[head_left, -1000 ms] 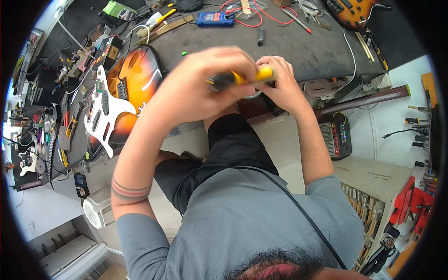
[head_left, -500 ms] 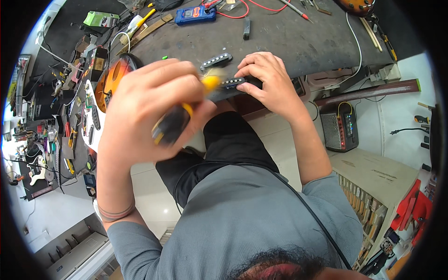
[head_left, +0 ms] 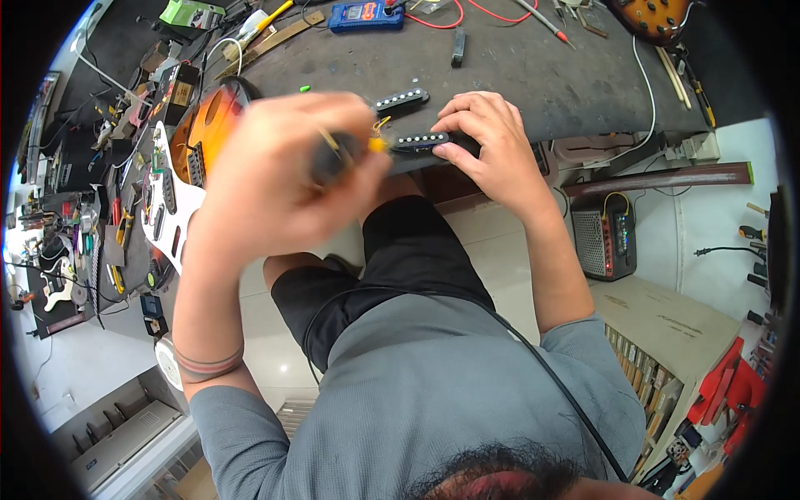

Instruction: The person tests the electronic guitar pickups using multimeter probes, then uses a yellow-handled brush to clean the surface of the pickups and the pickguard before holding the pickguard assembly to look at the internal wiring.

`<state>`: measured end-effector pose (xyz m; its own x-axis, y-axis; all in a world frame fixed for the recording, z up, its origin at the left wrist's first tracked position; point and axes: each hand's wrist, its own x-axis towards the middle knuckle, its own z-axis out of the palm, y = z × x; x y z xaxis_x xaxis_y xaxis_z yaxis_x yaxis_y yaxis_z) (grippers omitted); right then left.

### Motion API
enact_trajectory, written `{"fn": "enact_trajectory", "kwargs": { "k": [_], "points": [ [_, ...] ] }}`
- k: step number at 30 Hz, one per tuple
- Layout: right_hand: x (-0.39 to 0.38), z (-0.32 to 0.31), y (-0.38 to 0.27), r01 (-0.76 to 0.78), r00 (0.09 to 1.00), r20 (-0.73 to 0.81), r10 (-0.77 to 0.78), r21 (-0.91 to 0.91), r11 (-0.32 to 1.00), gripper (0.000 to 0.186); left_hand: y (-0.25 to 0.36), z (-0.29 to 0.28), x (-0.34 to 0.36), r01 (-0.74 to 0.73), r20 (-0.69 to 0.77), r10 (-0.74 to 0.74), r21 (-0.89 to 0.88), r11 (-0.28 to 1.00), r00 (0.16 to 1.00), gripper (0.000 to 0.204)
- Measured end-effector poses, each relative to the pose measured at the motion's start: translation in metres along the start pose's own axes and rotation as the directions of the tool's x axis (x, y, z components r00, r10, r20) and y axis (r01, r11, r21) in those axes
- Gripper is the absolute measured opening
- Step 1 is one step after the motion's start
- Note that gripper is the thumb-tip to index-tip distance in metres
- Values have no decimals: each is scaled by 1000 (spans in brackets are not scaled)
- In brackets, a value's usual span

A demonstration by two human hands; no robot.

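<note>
Screwdriver point(head_left: 346, 154), dark-handled with a yellow collar, clenched in left hand point(head_left: 279, 187); fingers wrapped tight round the grip, blurred with motion. Tip aimed rightward toward black guitar pickup point(head_left: 421, 140) lying at the near edge of grey workbench point(head_left: 542, 75). Pickup's long axis running left to right, nearly in line with the tool's shaft, so that the point meets the pickup's left end, by the small yellow wires there. Right hand point(head_left: 492, 150) pressed down on the pickup's right end, fingers curled over it and pinning it against the bench top; thumb side touching the cover, palm hanging off the bench edge. Right hand thus nearer, already in contact; left hand just beside, contact of tip and pickup not clear through the blur.

Second black pickup point(head_left: 402, 101) a little farther back on the bench, apart from both hands. Blue meter point(head_left: 367, 14) with red leads at the far edge. Sunburst guitar body point(head_left: 196, 150) with white pickguard to the left, near the left forearm. Small amplifier point(head_left: 604, 237) on the floor at right.
</note>
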<state>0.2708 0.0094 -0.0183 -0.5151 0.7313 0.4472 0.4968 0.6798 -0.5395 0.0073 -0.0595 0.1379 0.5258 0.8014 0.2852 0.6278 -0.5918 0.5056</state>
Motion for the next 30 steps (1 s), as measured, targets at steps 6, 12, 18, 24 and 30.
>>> {"fn": "enact_trajectory", "kwargs": {
  "k": [6, 12, 18, 24, 30],
  "points": [
    [33, -17, 6, -192, 981, 96, 171, 291, 937, 45, -33, -43, 23, -151, -264, 115, -122, 981, 958, 4],
    [60, 12, 18, -39, 995, 90, 38, 6, 999, 30, -51, -13, 63, -101, 115, 115, -125, 987, 987, 11],
    [58, 17, 18, -72, 995, 69, 70, 27, 997, 22, -57, -24, 68, -35, 71, 37, -28, 999, 997, 12],
    [61, 16, 9, -75, 995, 67, 71, 52, 996, 21, -41, -58, 61, 135, 241, -206, 282, 950, 948, 15],
    [52, 16, 19, -84, 996, 40, 86, -53, 995, 20, -62, -20, 67, -48, 224, 75, -123, 991, 972, 16]
  ]
}}
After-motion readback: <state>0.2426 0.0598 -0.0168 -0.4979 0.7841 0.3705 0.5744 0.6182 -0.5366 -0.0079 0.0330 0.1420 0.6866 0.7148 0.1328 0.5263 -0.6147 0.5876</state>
